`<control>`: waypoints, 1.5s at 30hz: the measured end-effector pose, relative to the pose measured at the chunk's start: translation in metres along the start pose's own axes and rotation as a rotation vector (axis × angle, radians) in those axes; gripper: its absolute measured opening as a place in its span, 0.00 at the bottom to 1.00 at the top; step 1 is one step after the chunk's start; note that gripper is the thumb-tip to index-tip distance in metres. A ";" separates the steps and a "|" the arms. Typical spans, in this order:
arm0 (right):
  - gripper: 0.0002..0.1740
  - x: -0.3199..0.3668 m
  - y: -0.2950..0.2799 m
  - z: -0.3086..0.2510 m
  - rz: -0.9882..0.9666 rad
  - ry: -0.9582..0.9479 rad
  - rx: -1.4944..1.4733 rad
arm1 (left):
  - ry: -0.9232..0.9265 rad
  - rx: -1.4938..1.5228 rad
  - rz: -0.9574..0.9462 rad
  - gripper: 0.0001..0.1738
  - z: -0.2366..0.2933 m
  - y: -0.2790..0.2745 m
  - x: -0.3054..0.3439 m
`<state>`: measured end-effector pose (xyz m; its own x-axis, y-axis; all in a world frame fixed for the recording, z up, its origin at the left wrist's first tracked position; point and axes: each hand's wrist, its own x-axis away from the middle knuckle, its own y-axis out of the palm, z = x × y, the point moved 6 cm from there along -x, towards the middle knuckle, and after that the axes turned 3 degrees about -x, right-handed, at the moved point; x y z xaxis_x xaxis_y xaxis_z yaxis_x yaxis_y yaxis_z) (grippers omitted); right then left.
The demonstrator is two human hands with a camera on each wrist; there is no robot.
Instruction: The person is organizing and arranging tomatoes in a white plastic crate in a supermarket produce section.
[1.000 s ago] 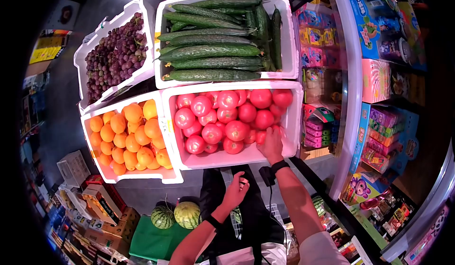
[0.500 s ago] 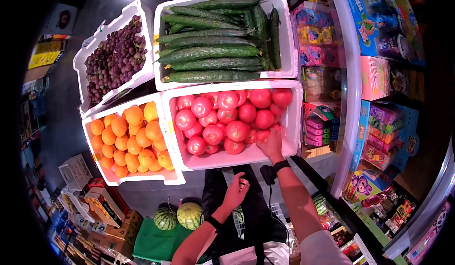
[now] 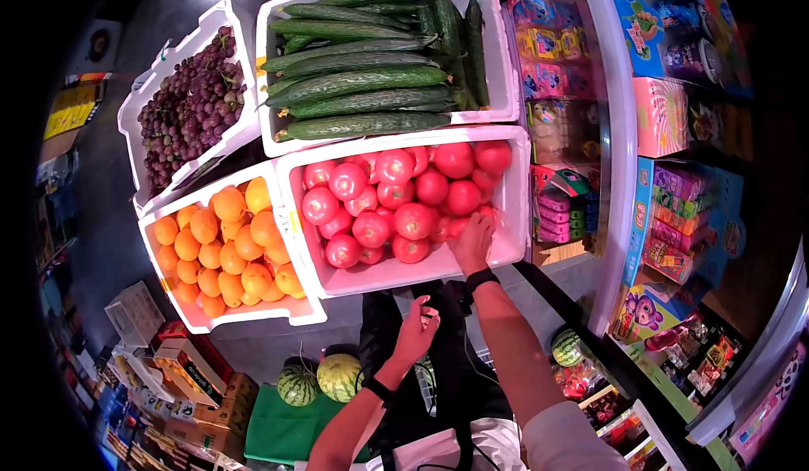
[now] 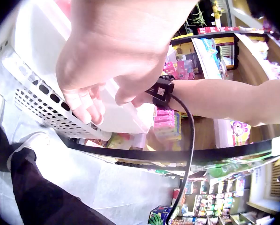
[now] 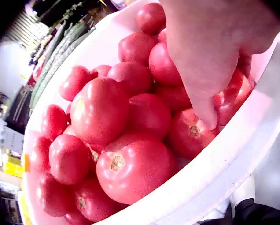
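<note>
Head view: smooth, round, glossy tomatoes lie in a rectangular white foam box, the right hand touching them, its grip unclear, the left hand apart, loosely curled.

Black wristbands, a pale sleeve and dark trousers are worn.

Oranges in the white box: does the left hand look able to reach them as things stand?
Probably yes: the left hand seems empty, and the oranges lie uncovered in an open-topped box, leaving the way free from above.
</note>
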<state>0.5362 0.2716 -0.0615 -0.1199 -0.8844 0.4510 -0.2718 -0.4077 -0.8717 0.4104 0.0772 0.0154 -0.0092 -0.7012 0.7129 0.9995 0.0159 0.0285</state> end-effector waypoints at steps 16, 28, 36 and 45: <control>0.45 -0.044 -0.006 0.013 0.107 0.086 -0.575 | -0.011 0.021 0.023 0.26 -0.003 -0.009 -0.006; 0.43 0.066 -0.082 -0.022 -0.930 0.584 -1.972 | 0.518 -0.105 0.142 0.42 0.165 -0.024 -0.062; 0.32 0.091 -0.064 -0.006 -0.739 0.450 -1.682 | 0.501 -0.189 -0.031 0.48 0.153 -0.013 -0.063; 0.46 0.103 -0.071 -0.009 -0.516 0.022 -1.122 | 0.571 -0.593 0.259 0.49 0.134 -0.007 -0.043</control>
<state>0.5351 0.2115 0.0489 0.2315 -0.6696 0.7057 -0.9593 -0.2777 0.0513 0.3996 0.2033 0.0783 0.0796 -0.9804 0.1803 0.8204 -0.0383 -0.5704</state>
